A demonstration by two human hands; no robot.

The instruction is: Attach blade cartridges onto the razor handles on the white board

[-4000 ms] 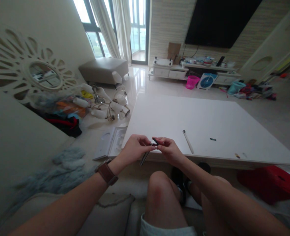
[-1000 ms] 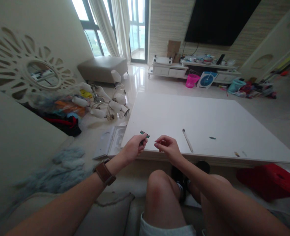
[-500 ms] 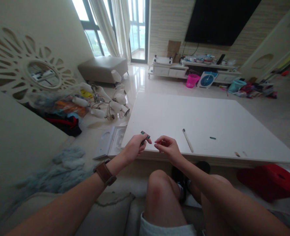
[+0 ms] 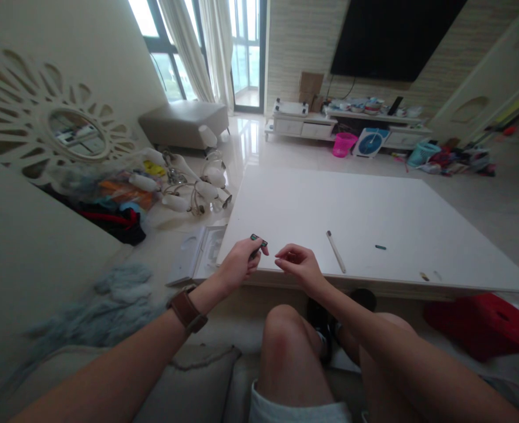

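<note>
My left hand (image 4: 239, 261), with a brown watch strap on its wrist, is closed around a small flat black-and-green piece (image 4: 258, 239). One end of that piece sticks out past the thumb; the rest is hidden by the fingers. Just to the right, my right hand (image 4: 301, 264) is curled with thumb and index fingertips in a pinch. Whatever lies between them, if anything, is too small to make out. Both hands hover over the near edge of the white table (image 4: 321, 200), a small gap apart. On the table lies a pale stick-like tool (image 4: 336, 251) with a dark tip.
Further right on the table are a small dark green strip (image 4: 380, 247) and a tiny brownish piece (image 4: 424, 276). An open white box (image 4: 193, 252) stands by the table's left end. Lamp shades (image 4: 206, 191) lie on the floor beyond it. A red stool (image 4: 484, 326) stands at right.
My left hand has shifted very slightly left, and the black-and-green piece is tilted a little differently in it. My right hand is almost still.
</note>
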